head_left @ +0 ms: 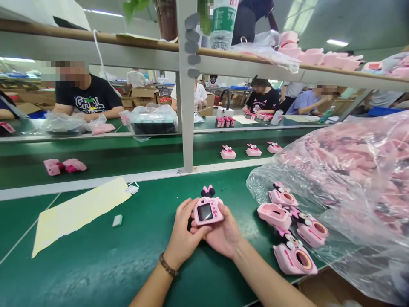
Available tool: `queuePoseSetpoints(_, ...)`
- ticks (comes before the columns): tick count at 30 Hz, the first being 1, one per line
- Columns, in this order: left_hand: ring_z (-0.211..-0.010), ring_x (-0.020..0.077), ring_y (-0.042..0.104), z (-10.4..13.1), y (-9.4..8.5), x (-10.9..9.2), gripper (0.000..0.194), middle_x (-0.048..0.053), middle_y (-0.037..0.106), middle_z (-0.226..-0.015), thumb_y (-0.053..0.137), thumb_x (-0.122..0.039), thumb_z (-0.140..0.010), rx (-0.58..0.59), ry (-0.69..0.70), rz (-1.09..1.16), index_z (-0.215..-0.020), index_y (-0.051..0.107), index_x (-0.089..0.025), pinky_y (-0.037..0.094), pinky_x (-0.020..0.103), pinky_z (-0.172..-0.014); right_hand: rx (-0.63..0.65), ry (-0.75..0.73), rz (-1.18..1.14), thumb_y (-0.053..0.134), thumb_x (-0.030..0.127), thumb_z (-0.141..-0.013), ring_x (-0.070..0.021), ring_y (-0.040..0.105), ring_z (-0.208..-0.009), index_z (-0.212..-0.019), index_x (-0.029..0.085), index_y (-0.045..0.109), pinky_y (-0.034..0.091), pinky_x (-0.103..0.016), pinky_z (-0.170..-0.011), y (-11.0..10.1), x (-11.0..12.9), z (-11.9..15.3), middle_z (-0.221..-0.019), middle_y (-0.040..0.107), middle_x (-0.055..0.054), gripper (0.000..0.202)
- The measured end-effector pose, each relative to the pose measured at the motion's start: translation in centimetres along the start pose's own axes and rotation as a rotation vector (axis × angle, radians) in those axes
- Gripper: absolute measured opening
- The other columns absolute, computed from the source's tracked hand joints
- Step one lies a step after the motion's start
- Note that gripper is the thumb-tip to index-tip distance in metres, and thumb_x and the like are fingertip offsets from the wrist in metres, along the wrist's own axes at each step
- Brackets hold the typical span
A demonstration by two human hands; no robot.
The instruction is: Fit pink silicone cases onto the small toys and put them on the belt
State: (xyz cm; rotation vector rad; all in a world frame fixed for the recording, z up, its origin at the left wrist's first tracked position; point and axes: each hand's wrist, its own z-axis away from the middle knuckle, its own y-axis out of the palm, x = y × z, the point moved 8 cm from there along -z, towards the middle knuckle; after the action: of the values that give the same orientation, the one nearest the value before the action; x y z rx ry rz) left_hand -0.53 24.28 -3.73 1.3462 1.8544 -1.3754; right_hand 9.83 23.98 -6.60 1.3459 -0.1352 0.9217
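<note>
Both of my hands hold one pink toy camera (205, 212) above the green table. Its back faces me, with a dark square screen and several small pink buttons; black round ears and a pink bow stick up on top. My left hand (185, 228) grips the camera's left side and lower edge. On the other side, my right hand (225, 230) wraps the right edge and supports it from below. To the right lie several pink camera covers (295, 258) with mouse heads and round lens openings, beside one open pink shell (275, 215).
A large clear plastic bag (361, 179) of pink parts fills the right side. At left lie a yellow paper sheet (83, 213) and a small pale green block (117, 220). Beyond a metal post (188, 106), pink cameras (253, 150) sit on the green belt. Several people work opposite.
</note>
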Motion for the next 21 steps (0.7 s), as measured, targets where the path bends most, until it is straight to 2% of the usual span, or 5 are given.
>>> queuePoseSetpoints(5, -0.132, 0.0266, 0.043, 0.2, 0.5, 2.1, 0.057, 0.011, 0.047, -0.14, 0.057, -0.04, -0.09, -0.024, -0.102, -0.083, -0.141, 0.035, -0.026, 0.041, 0.053, -0.109, -0.536, -0.236, 0.708, 0.033, 0.056, -0.096, -0.0199, 0.063, -0.095, -0.119, 0.022, 0.048, 0.055, -0.035, -0.079, -0.9, 12.6, -8.5, -0.098, 0.063, -0.008, 0.044)
queuePoseSetpoints(9, -0.127, 0.0275, 0.047, -0.1, 1.2, 2.6, 0.045, 0.011, 0.053, -0.132, 0.053, -0.039, -0.091, 0.048, -0.112, -0.118, -0.133, 0.044, -0.025, 0.043, 0.054, -0.107, -0.722, -0.272, 1.011, 0.054, 0.046, -0.09, -0.0298, 0.048, -0.122, -0.134, 0.018, 0.039, 0.047, -0.048, -0.095, -0.3, 20.0, -15.8, -0.126, 0.053, -0.017, 0.055)
queuePoseSetpoints(12, -0.126, 0.0303, 0.049, -0.3, 1.4, 3.2, 0.044, 0.011, 0.053, -0.132, 0.052, -0.042, -0.09, 0.089, -0.143, -0.127, -0.132, 0.046, -0.027, 0.046, 0.056, -0.103, -0.829, -0.288, 1.263, 0.064, 0.045, -0.086, -0.0369, 0.033, -0.135, -0.138, 0.012, 0.039, 0.03, -0.059, -0.107, -0.4, 21.1, -18.1, -0.144, 0.038, -0.022, 0.066)
queuePoseSetpoints(16, -0.122, 0.0348, 0.051, -0.7, 1.6, 4.8, 0.05, 0.013, 0.055, -0.13, 0.052, -0.051, -0.087, 0.113, -0.235, -0.128, -0.13, 0.048, -0.027, 0.051, 0.058, -0.094, -0.767, -0.243, 1.562, 0.057, 0.052, -0.09, -0.0326, 0.044, -0.128, -0.138, 0.016, 0.044, 0.034, -0.055, -0.105, -0.7, 20.4, -18.4, -0.142, 0.044, -0.016, 0.061)
queuePoseSetpoints(21, -0.118, 0.0357, 0.054, -1.0, 2.1, 5.0, 0.058, 0.014, 0.059, -0.126, 0.048, -0.06, -0.084, 0.175, -0.283, -0.122, -0.129, 0.05, -0.024, 0.051, 0.057, -0.091, -0.537, -0.153, 1.901, 0.071, 0.057, -0.075, -0.0358, 0.047, -0.128, -0.144, 0.014, 0.041, 0.04, -0.042, -0.099, -1.1, 21.3, -12.0, -0.143, 0.045, -0.021, 0.086)
